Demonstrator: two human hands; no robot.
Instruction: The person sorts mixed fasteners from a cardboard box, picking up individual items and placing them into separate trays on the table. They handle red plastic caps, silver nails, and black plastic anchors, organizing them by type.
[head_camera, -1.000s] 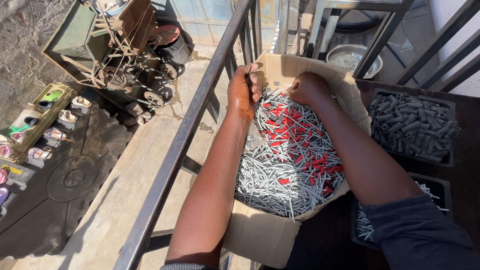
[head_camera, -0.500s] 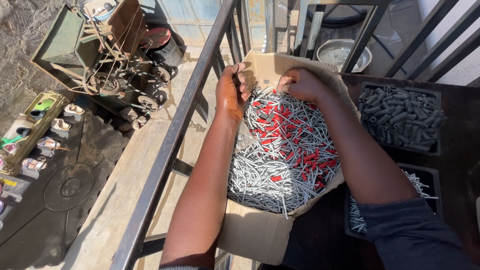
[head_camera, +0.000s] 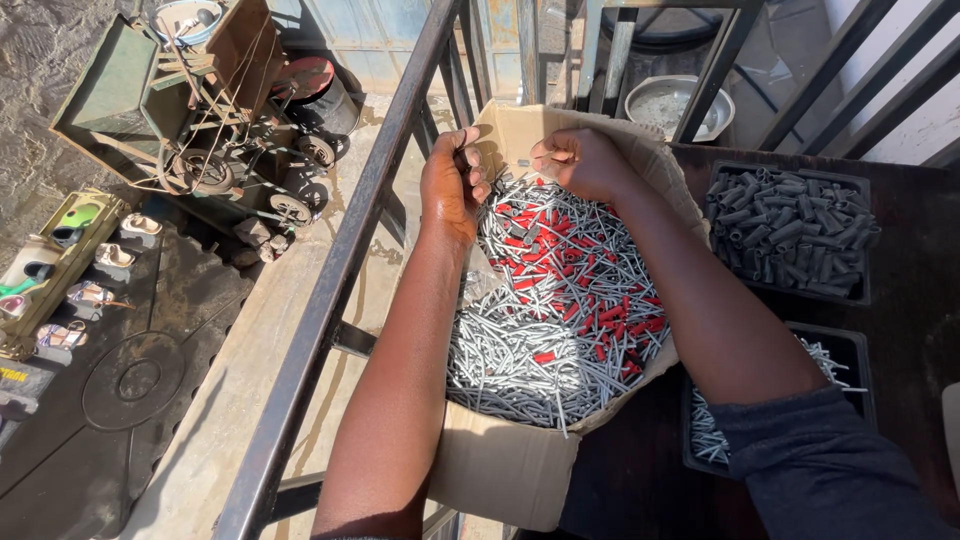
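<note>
Dark table (head_camera: 920, 330), nail-filled cardboard box (head_camera: 500, 470) under both curled hands, grip contents unclear

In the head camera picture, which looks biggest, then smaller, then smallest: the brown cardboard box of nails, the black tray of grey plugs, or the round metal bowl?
1. Brown cardboard box of silver nails and red plugs, clearly largest, though nearest the camera.
2. Black plastic tray of grey plugs.
3. Round metal bowl, smallest, but farthest and partly behind bars, so unsure.

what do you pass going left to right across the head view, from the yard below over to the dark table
Tray of small pots → wheeled cart → metal railing → left hand → right hand over the cardboard box of nails and red plugs → black tray of grey plugs.
</note>
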